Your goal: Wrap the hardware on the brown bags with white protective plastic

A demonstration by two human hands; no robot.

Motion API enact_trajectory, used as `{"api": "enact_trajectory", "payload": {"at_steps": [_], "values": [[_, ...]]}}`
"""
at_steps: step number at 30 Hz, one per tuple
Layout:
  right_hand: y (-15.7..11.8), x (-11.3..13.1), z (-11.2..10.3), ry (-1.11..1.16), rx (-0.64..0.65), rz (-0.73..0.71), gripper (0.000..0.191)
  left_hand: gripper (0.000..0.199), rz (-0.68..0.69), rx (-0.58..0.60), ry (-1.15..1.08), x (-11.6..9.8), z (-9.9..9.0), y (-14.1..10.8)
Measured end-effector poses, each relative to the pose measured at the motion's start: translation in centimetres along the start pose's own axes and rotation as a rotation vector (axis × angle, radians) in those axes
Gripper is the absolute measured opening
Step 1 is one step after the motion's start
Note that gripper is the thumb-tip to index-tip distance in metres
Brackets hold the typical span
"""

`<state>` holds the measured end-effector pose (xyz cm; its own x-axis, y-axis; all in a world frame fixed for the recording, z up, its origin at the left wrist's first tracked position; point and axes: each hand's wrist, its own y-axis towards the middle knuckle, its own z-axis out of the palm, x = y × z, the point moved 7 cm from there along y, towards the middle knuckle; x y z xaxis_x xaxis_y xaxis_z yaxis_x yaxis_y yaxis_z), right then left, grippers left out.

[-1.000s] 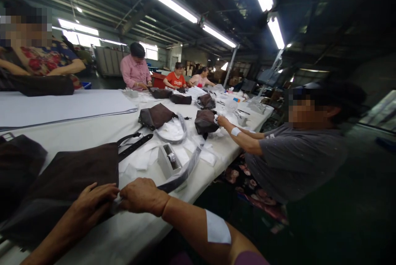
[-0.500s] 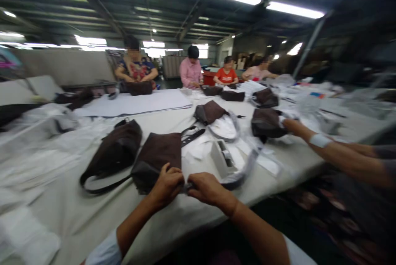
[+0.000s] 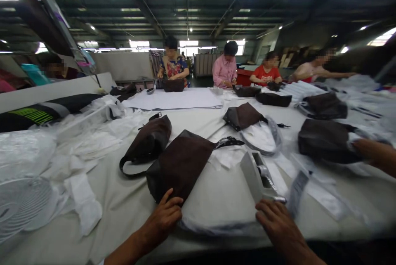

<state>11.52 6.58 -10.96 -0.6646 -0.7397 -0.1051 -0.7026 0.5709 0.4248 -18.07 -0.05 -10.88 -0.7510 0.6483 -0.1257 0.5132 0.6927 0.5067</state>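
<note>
A dark brown bag [image 3: 185, 162] lies on the cloth-covered table, a buckled strap at its far corner. My left hand [image 3: 165, 217] grips its near edge, index finger partly raised. Around a grey tape dispenser [image 3: 255, 178], at its near end, my right hand [image 3: 278, 223] lies palm down with fingers extended; no object shows in it. A plastic-wrapped strap [image 3: 222, 228] runs along the table between both hands. Left of the bag is another brown bag [image 3: 150, 139] with a looped strap.
Farther back lies a brown bag [image 3: 244, 116] with a wrapped strap. At right, a person's hand [image 3: 374, 153] touches another bag [image 3: 324, 141]. White wrapping [image 3: 93, 145] and a round fan guard [image 3: 24, 205] are at left. Several people work across the table.
The view has turned right to left. My right hand has moved away from my left, over to the tape dispenser. The brown bag now lies more slanted, with my left hand still at its near edge.
</note>
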Motion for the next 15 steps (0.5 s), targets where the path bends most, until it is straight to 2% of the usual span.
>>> {"api": "enact_trajectory", "payload": {"at_steps": [2,4,6,8,10,11,13,15], "values": [[3.8,-1.7,-3.2,-0.066,-0.029,0.088,0.012,0.025,-0.009,-0.015,-0.007,-0.1,0.0,0.2],[8.0,-4.5,-5.6,-0.127,0.017,0.237,0.009,0.025,-0.017,-0.035,-0.02,-0.2,0.3,0.3],[11.2,-7.1,-6.9,0.014,0.02,0.375,0.019,0.025,-0.029,-0.05,-0.043,-0.1,0.8,0.0],[11.7,-8.9,-6.6,0.35,-0.074,0.602,0.027,0.025,-0.057,-0.073,-0.072,0.3,1.1,-0.8],[8.9,-8.8,-3.7,0.822,-0.21,0.946,0.026,0.026,-0.089,-0.092,-0.099,0.9,1.3,-1.7],[6.6,-7.6,-1.4,1.082,-0.273,1.145,0.027,0.026,-0.098,-0.098,-0.11,1.1,1.3,-2.2],[2.2,-3.2,3.9,1.516,-0.273,1.466,0.032,0.024,-0.091,-0.094,-0.135,1.6,0.9,-3.2],[-0.9,0.9,7.9,1.778,-0.231,1.708,0.036,0.023,-0.077,-0.081,-0.161,2.1,0.1,-4.0]]}}
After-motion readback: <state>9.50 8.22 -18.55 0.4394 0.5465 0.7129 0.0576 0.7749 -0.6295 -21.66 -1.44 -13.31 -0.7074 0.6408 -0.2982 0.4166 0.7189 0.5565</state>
